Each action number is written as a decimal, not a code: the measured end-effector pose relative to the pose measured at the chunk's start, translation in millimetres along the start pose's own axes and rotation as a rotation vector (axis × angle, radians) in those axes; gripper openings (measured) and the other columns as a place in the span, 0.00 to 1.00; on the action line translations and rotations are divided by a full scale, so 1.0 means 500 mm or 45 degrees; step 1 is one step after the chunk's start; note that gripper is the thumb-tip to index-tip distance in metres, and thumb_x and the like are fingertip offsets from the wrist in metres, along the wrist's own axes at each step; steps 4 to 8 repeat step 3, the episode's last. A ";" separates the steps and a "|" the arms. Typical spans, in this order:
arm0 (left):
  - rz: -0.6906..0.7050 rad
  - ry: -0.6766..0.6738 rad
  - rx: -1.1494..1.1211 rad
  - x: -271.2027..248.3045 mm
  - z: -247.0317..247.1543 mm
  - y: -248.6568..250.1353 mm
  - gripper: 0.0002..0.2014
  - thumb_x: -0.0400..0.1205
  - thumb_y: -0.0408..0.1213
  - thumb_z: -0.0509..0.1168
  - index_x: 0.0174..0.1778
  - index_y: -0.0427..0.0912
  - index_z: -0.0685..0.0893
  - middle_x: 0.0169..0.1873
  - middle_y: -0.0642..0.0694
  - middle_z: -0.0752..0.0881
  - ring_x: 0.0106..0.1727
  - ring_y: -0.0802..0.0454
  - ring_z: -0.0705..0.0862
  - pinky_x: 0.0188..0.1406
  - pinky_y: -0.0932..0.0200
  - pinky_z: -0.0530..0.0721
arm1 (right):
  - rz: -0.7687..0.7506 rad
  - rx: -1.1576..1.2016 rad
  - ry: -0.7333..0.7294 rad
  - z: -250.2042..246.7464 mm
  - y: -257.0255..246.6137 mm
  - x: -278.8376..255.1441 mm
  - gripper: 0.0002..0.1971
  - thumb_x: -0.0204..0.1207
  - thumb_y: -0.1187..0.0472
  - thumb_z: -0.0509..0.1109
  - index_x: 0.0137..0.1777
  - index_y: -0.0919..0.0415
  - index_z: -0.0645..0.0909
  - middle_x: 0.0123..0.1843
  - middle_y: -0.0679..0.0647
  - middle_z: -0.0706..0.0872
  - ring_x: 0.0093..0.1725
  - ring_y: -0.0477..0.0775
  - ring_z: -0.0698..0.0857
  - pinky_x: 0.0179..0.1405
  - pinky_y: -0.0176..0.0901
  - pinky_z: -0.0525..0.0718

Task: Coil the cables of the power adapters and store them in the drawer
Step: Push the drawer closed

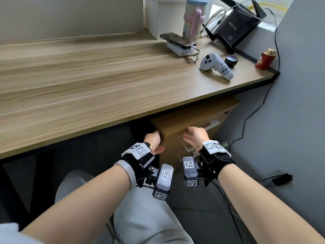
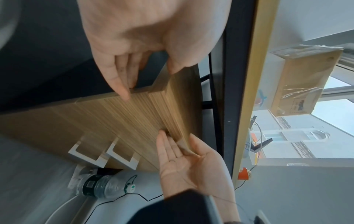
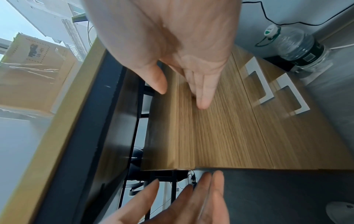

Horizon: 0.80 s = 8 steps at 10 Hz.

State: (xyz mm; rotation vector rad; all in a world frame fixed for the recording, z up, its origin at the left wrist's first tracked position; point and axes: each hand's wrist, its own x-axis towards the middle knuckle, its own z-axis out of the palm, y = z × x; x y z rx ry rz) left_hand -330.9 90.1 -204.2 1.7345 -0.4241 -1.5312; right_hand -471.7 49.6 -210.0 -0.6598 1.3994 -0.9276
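No power adapter or its cable shows in any view. A wooden drawer cabinet [image 1: 175,125] stands under the desk's right end. My left hand [image 1: 154,141] is at the cabinet's top left front corner; its straight fingers [image 2: 132,72] reach the edge of the top drawer front [image 2: 124,121], with the thumb on the cabinet top. My right hand [image 1: 193,136] lies with straight fingers [image 3: 203,94] against the same drawer front [image 3: 216,136], thumb over the top edge. Neither hand holds anything. Two lower drawers carry white handles [image 3: 258,84]. The drawers look closed.
The wooden desk [image 1: 88,85] overhangs the cabinet closely. On it sit a phone on a white power bank [image 1: 177,43], a white controller [image 1: 214,65], a black router [image 1: 235,27] and a cup [image 1: 193,20]. A water bottle [image 3: 298,50] and black cables [image 1: 255,111] lie beside the cabinet.
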 end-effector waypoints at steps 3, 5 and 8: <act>0.154 -0.350 0.615 -0.118 -0.048 0.057 0.18 0.89 0.44 0.50 0.63 0.37 0.79 0.52 0.39 0.87 0.45 0.45 0.87 0.41 0.60 0.82 | -0.270 -0.200 0.188 -0.001 -0.091 -0.050 0.17 0.79 0.72 0.57 0.67 0.71 0.74 0.63 0.65 0.80 0.61 0.60 0.81 0.56 0.48 0.82; 0.154 -0.350 0.615 -0.118 -0.048 0.057 0.18 0.89 0.44 0.50 0.63 0.37 0.79 0.52 0.39 0.87 0.45 0.45 0.87 0.41 0.60 0.82 | -0.270 -0.200 0.188 -0.001 -0.091 -0.050 0.17 0.79 0.72 0.57 0.67 0.71 0.74 0.63 0.65 0.80 0.61 0.60 0.81 0.56 0.48 0.82; 0.154 -0.350 0.615 -0.118 -0.048 0.057 0.18 0.89 0.44 0.50 0.63 0.37 0.79 0.52 0.39 0.87 0.45 0.45 0.87 0.41 0.60 0.82 | -0.270 -0.200 0.188 -0.001 -0.091 -0.050 0.17 0.79 0.72 0.57 0.67 0.71 0.74 0.63 0.65 0.80 0.61 0.60 0.81 0.56 0.48 0.82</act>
